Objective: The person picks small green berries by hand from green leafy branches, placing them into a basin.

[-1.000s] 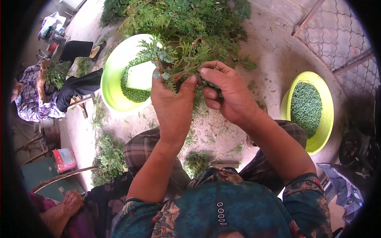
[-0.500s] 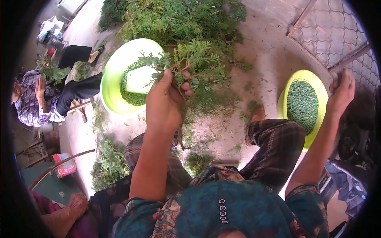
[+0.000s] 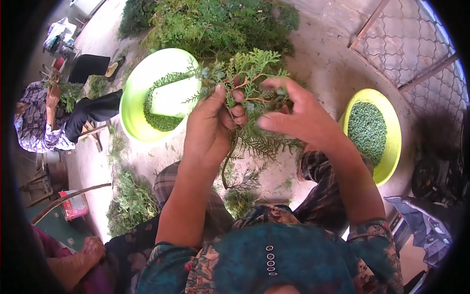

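My left hand is closed round the stem of a green conifer sprig in front of me. Flat, scaly leaves and a few small bluish-green cones show on it, and its thin stem hangs below my fist. My right hand has its thumb and fingers apart at the right side of the sprig, the fingertips right by its leaves and slightly blurred. Just left of my left hand stands a yellow-green basin with small green cones and a pale box-like container in it.
Another yellow basin, heaped with green cones, stands at the right. A large pile of cut branches lies ahead. Loose greenery covers floor at the left. Another person sits far left; someone's hand rests at lower left.
My right hand has moved left from beside the right basin to the sprig. My left hand, still holding the sprig, has shifted slightly right.
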`<state>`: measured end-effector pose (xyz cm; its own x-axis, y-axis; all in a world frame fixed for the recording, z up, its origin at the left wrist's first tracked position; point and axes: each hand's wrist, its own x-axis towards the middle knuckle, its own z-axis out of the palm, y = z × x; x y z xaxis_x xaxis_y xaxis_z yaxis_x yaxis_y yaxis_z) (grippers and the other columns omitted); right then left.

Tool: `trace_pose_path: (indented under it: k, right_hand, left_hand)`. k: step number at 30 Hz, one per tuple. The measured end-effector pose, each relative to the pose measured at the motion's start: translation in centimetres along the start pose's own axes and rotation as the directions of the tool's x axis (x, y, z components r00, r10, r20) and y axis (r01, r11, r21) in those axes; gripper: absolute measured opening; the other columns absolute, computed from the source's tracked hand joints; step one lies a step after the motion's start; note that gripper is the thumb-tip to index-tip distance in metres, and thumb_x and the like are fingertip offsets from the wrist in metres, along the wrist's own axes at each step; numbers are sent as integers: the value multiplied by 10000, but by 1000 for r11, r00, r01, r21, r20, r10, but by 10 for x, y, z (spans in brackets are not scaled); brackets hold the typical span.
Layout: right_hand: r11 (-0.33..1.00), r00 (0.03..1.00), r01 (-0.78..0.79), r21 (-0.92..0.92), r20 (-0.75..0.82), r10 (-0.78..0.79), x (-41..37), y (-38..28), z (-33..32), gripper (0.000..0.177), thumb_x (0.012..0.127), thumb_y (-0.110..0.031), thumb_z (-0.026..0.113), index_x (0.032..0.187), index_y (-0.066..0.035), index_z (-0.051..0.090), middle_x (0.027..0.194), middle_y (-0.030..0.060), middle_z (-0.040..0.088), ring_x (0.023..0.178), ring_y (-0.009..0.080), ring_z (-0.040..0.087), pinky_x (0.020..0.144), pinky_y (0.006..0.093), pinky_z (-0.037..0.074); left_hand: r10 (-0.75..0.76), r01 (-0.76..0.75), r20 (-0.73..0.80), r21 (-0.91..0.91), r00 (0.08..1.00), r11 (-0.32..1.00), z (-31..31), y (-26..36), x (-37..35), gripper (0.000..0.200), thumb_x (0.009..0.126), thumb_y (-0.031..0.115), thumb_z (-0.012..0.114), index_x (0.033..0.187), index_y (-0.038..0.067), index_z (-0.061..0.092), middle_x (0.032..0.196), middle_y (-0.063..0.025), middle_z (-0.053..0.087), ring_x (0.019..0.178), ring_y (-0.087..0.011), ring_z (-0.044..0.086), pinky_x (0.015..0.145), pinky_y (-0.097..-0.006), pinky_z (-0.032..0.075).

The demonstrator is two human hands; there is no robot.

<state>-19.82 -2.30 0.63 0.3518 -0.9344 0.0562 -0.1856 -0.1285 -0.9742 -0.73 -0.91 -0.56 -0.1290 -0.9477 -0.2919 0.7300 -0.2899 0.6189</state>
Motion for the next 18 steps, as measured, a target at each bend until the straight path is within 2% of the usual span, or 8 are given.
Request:
trace_pose_path:
  k: [2,4,5,7,11,13,16,18]
  right_hand:
    - [997,994,-66,-34,79,69,5,-1,4,567,738,-349,757,1119,24,566,920,100,616,812,149,571,745,289,472]
    - [985,966,-163,63,214,146,9,0,8,458,774,-342,725,1012,31,607,773,65,600,718,110,547,667,279,458]
    - [984,965,-166,66,217,149,9,0,11,458,774,-342,725,1012,31,607,773,65,600,718,110,547,667,279,458]
    - [985,967,-170,17,196,164,8,1,13,341,835,-303,656,884,31,611,644,24,558,601,66,501,547,254,404]
    - [967,942,-254,13,231,245,1,3,13,249,867,-235,588,825,10,593,587,-1,505,503,48,430,463,232,337]
    - [811,861,-466,353,391,325,-3,9,14,205,855,-208,543,785,-21,587,581,-1,492,445,38,382,406,217,278]
    - [743,820,-540,395,446,358,-6,16,14,179,828,-190,518,787,-31,588,570,4,480,429,42,374,389,211,270]
    - [758,809,-541,364,472,350,-8,15,11,179,819,-187,508,792,-28,586,579,10,491,428,42,376,385,209,271]
  left_hand:
    - [-6,8,-32,67,999,998,4,0,-3,230,963,228,486,1051,18,514,840,-74,558,660,-148,484,602,-284,408]
    - [69,-36,-140,225,988,974,9,-2,-5,210,949,221,518,1013,21,516,797,-78,582,624,-151,510,570,-277,413]
    - [68,-34,-145,226,987,974,10,-2,-6,210,949,221,518,1013,21,516,797,-78,582,624,-151,510,570,-277,413]
    - [107,-75,-154,203,982,976,11,-4,-5,191,941,206,535,990,22,517,762,-82,588,605,-156,521,545,-279,414]
    - [170,-130,-181,211,969,969,1,5,0,168,937,192,541,956,27,516,752,-84,579,587,-157,511,513,-281,404]
    - [177,-124,-238,219,955,968,0,5,1,147,943,178,528,933,33,511,737,-78,567,574,-157,500,497,-279,393]
    - [206,-135,-275,256,939,957,-2,4,3,140,948,170,514,918,33,505,728,-66,557,568,-151,491,491,-270,381]
    - [207,-126,-274,285,939,950,-3,2,3,136,949,169,511,943,34,503,723,-60,551,560,-139,477,484,-261,374]
